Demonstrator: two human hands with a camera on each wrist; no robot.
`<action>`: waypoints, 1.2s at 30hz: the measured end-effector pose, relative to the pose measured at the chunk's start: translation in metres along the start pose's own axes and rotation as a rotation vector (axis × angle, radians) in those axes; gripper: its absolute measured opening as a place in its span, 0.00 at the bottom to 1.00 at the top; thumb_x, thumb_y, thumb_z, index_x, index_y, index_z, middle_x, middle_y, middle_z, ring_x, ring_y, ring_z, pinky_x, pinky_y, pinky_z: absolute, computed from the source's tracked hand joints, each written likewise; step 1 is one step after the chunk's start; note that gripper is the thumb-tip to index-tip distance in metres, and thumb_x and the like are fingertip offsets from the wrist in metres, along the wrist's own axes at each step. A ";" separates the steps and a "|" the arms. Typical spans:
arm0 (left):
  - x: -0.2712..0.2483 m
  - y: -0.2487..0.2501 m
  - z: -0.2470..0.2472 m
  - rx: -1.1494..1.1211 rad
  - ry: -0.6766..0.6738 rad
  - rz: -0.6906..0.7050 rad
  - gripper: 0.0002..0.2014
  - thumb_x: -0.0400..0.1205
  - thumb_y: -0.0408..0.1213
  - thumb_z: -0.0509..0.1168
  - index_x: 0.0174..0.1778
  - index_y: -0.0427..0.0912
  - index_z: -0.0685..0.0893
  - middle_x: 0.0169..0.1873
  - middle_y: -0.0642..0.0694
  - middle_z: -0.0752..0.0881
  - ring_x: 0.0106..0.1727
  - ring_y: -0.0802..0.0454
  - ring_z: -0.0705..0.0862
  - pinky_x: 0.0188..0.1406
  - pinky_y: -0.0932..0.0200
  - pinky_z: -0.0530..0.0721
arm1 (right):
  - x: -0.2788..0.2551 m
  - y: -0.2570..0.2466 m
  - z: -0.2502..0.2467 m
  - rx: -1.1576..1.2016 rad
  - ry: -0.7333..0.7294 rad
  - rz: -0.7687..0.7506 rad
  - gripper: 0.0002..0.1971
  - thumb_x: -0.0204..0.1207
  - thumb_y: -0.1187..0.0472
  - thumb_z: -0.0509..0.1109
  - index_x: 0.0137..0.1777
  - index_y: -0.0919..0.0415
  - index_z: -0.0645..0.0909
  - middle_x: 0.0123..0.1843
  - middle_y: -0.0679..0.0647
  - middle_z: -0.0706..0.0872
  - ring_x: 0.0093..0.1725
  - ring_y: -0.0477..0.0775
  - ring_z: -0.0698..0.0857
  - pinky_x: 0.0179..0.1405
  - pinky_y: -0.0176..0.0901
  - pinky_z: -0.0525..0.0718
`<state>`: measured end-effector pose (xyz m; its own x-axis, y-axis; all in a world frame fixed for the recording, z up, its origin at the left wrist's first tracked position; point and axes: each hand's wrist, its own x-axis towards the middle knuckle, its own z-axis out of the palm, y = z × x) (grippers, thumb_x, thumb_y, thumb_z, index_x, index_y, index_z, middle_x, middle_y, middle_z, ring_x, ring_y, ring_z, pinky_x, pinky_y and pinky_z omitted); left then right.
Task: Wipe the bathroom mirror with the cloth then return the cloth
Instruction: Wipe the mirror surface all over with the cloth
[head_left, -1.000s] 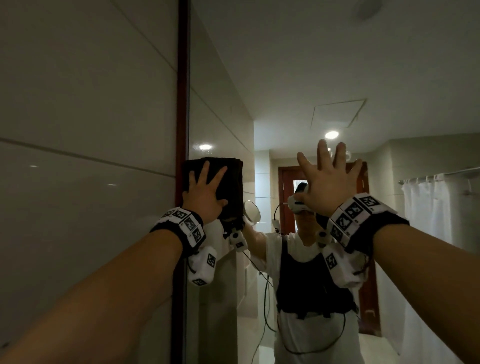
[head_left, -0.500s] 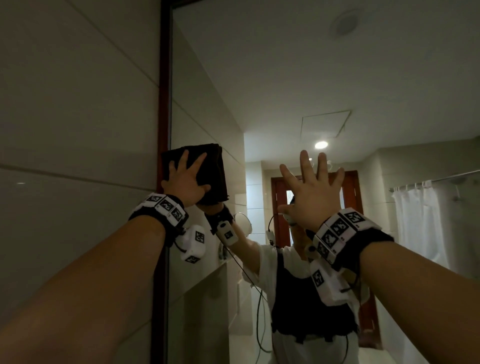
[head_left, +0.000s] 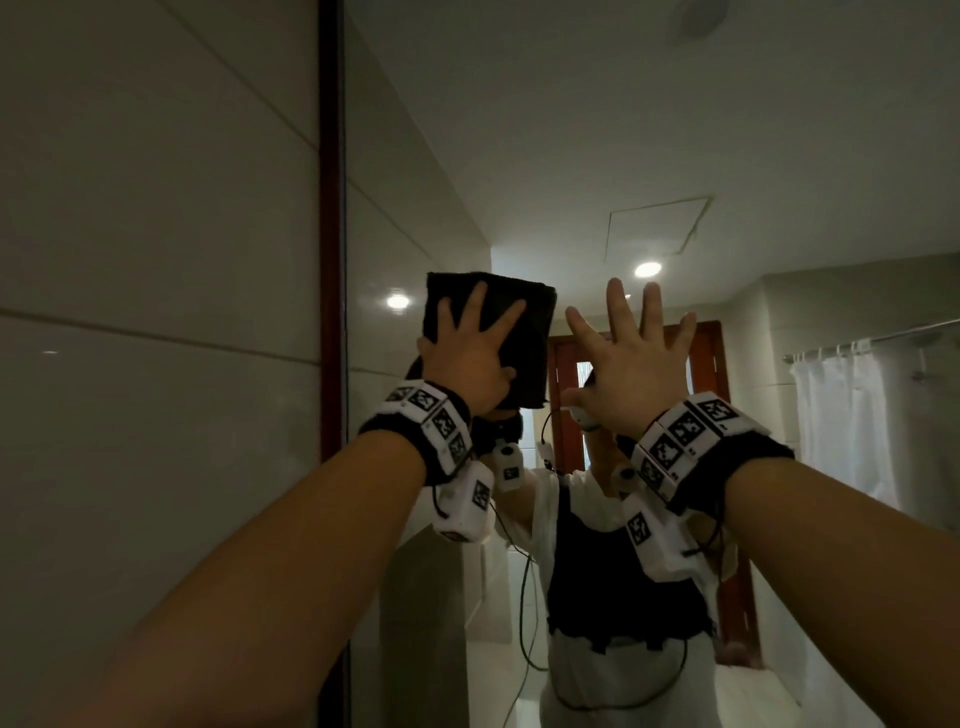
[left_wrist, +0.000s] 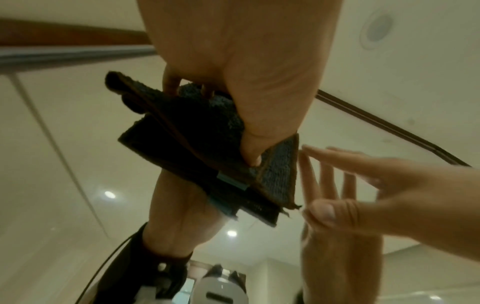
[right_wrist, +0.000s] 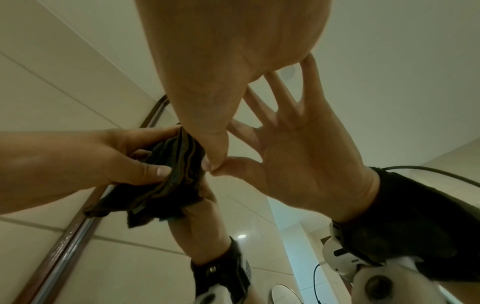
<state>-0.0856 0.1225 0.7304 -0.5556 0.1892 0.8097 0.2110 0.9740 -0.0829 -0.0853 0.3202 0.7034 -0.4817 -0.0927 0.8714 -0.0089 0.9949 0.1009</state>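
Observation:
A dark folded cloth (head_left: 524, 338) lies flat against the bathroom mirror (head_left: 571, 156), a little right of its brown left frame (head_left: 330, 260). My left hand (head_left: 467, 353) presses it to the glass with spread, straight fingers, the thumb on its lower edge. In the left wrist view the cloth (left_wrist: 197, 131) shows folded layers under the thumb. My right hand (head_left: 628, 364) rests flat on the bare glass just right of the cloth, fingers spread, holding nothing. The right wrist view shows the cloth (right_wrist: 168, 185) beside my right thumb. Both hands are doubled by their reflections.
A tiled wall (head_left: 156, 312) runs along the left of the mirror frame. The glass reflects a person in a white shirt, a brown door (head_left: 717, 374), a white shower curtain (head_left: 857, 415) and ceiling lights.
My left hand has slid the cloth to the right, off the mirror's left frame and close to my right hand. The right hand has stayed flat on the glass.

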 end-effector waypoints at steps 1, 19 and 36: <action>-0.005 0.005 0.004 0.003 0.005 0.006 0.43 0.80 0.50 0.68 0.84 0.70 0.47 0.86 0.50 0.39 0.84 0.32 0.41 0.74 0.20 0.59 | 0.000 0.000 0.000 -0.002 -0.002 0.002 0.50 0.71 0.24 0.61 0.84 0.35 0.34 0.87 0.55 0.29 0.84 0.71 0.30 0.76 0.82 0.39; -0.022 -0.005 0.022 -0.016 0.003 -0.018 0.45 0.81 0.49 0.68 0.85 0.67 0.43 0.86 0.49 0.36 0.85 0.32 0.39 0.79 0.24 0.54 | -0.002 0.000 -0.005 -0.004 -0.030 0.000 0.48 0.73 0.26 0.60 0.84 0.35 0.34 0.86 0.55 0.27 0.83 0.70 0.29 0.76 0.81 0.39; 0.015 -0.076 -0.004 -0.050 0.011 -0.093 0.43 0.84 0.41 0.65 0.88 0.51 0.43 0.87 0.43 0.40 0.85 0.32 0.42 0.85 0.40 0.48 | -0.001 -0.004 -0.006 0.002 -0.021 0.010 0.48 0.73 0.27 0.62 0.85 0.36 0.38 0.87 0.57 0.30 0.84 0.72 0.30 0.76 0.83 0.40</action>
<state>-0.1063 0.0509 0.7510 -0.5656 0.0965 0.8190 0.1991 0.9797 0.0221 -0.0796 0.3160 0.7052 -0.4999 -0.0824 0.8622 -0.0056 0.9958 0.0919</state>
